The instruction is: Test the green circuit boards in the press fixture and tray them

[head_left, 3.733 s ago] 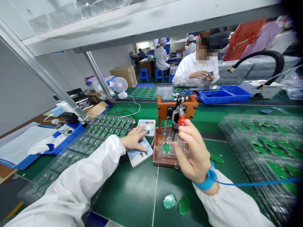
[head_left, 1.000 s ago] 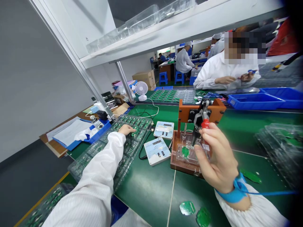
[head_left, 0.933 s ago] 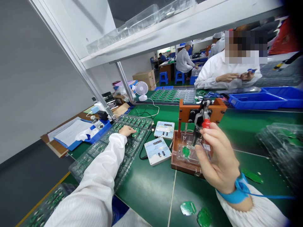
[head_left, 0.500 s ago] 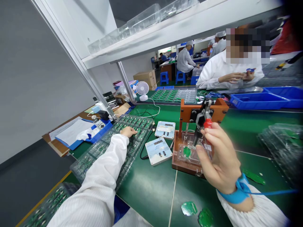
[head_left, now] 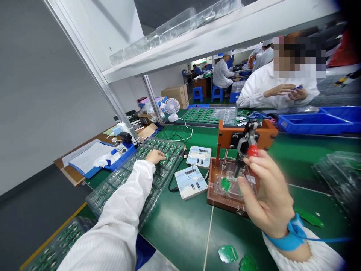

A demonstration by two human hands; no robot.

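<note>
The red lever knob (head_left: 253, 150) of the brown test fixture (head_left: 239, 165) is at the fingertips of the right hand (head_left: 267, 195), which closes around it from the near side. The fixture stands on the green table (head_left: 175, 229), in the middle. Under its clear plate lies one small green board (head_left: 225, 184). The left hand (head_left: 155, 156) is well apart from the fixture, at the left. It rests with bent fingers on the clear tray of green boards (head_left: 135, 169) and touches one board there; I cannot tell if it already pinches it.

Compared with 3.7 seconds ago, the left hand has left the meters and gone out to the tray, while the right hand stays on the knob. In the last second both hands have almost not moved; only the view has shifted a little.

Two white meters (head_left: 191, 181) lie between the tray and the fixture, just beside the fixture. Two loose green boards (head_left: 228, 254) lie at the near edge of the table, and one more (head_left: 308, 217) at the right of the right wrist. One blue wrist strap (head_left: 293, 235) is around that wrist. One blue bin (head_left: 316, 123) stands behind, and one small white fan (head_left: 172, 108) is at the back left. One co-worker in white (head_left: 270, 92) sits opposite, both hands together.
</note>
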